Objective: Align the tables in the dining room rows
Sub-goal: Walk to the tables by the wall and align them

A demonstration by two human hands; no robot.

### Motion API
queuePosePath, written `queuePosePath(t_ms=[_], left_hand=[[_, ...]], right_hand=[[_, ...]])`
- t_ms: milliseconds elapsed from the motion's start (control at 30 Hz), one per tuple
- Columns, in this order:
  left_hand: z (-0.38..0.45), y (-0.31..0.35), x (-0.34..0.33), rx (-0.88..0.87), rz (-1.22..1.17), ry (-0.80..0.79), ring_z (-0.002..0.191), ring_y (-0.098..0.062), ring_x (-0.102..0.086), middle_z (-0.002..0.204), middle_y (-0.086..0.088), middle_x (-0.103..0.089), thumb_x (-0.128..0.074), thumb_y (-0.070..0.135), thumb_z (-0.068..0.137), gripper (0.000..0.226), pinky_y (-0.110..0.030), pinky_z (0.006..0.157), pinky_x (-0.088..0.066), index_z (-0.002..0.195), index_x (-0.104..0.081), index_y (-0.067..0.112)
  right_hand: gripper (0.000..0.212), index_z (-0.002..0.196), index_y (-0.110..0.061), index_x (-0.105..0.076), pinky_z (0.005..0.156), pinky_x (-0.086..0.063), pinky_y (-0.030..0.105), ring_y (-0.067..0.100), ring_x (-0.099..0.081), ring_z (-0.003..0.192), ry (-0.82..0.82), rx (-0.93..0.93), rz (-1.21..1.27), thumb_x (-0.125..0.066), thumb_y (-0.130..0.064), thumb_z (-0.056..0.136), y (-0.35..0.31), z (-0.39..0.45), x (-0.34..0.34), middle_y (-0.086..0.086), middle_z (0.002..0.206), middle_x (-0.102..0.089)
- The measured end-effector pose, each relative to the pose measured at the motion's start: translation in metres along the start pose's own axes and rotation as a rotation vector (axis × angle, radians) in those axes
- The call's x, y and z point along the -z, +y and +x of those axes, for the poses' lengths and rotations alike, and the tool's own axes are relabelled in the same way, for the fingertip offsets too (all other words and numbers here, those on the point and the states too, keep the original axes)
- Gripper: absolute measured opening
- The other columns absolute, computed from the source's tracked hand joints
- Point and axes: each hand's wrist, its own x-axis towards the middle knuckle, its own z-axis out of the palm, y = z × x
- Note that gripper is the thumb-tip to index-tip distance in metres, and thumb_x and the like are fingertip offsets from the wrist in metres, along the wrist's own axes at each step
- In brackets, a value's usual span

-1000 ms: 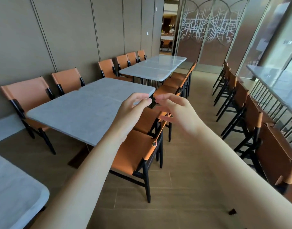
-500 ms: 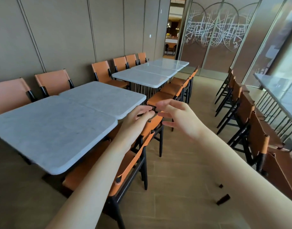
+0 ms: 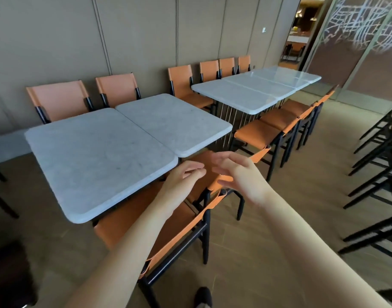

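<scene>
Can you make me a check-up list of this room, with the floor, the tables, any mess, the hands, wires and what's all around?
Surface: tan tiled floor, bare where it shows.
Job's things: near table and second table stand edge to edge, their front edges not quite in line; far tables form a longer row.
Clutter: nothing seen on the tabletops.
Grippers: left hand and right hand hover over a chair back, fingers relaxed, holding nothing.
Cables: nothing seen.
Surroundings: orange chairs along a panelled wall; more on the aisle side; black chair frames at right; open doorway beyond.
</scene>
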Motion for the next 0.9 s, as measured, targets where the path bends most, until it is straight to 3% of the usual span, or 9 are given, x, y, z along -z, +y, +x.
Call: queuePosePath(t_ms=[100, 300, 500, 667, 900], left_hand=[[0.041, -0.017, -0.003, 0.071, 0.023, 0.043, 0.103, 0.009, -0.051, 0.111, 0.033, -0.054, -0.055, 0.038, 0.1, 0.02, -0.013, 0.078, -0.039, 0.119, -0.063, 0.039], [0.153, -0.033, -0.003, 0.159, 0.017, 0.227, 0.12, -0.008, -0.056, 0.126, 0.012, -0.062, -0.055, 0.039, 0.1, 0.025, -0.026, 0.093, -0.045, 0.121, -0.065, 0.031], [0.235, -0.045, -0.027, 0.271, 0.029, 0.199, 0.12, -0.01, -0.055, 0.124, 0.011, -0.061, -0.052, 0.033, 0.102, 0.024, -0.025, 0.091, -0.037, 0.121, -0.065, 0.028], [0.278, -0.056, -0.024, 0.326, 0.087, 0.247, 0.118, -0.007, -0.054, 0.126, 0.013, -0.059, -0.053, 0.036, 0.101, 0.02, -0.025, 0.093, -0.04, 0.116, -0.066, 0.033], [0.321, -0.077, -0.039, 0.453, 0.111, 0.382, 0.112, -0.008, -0.055, 0.123, 0.009, -0.06, -0.052, 0.033, 0.1, 0.015, -0.016, 0.077, -0.039, 0.11, -0.064, 0.033]], right_hand=[[0.02, 0.113, -0.028, -0.071, 0.092, -0.055, 0.034, 0.011, -0.065, 0.114, -0.025, -0.042, 0.001, -0.055, -0.025, 0.102, 0.016, 0.049, 0.014, -0.007, 0.123, -0.068], [0.02, 0.116, -0.025, -0.07, 0.097, -0.055, 0.037, 0.01, -0.065, 0.114, -0.084, -0.082, -0.004, -0.057, -0.028, 0.101, 0.02, 0.169, 0.049, -0.009, 0.122, -0.069], [0.02, 0.116, -0.026, -0.07, 0.098, -0.055, 0.037, 0.012, -0.065, 0.115, -0.125, -0.123, -0.016, -0.058, -0.028, 0.1, 0.025, 0.258, 0.086, -0.005, 0.123, -0.068], [0.018, 0.113, -0.026, -0.07, 0.096, -0.054, 0.036, 0.013, -0.065, 0.115, -0.154, -0.143, 0.0, -0.056, -0.027, 0.102, 0.036, 0.321, 0.103, -0.004, 0.123, -0.068], [0.021, 0.109, -0.025, -0.073, 0.095, -0.055, 0.034, 0.008, -0.066, 0.109, -0.337, -0.148, 0.008, -0.054, -0.023, 0.102, 0.05, 0.4, 0.118, -0.008, 0.117, -0.069]])
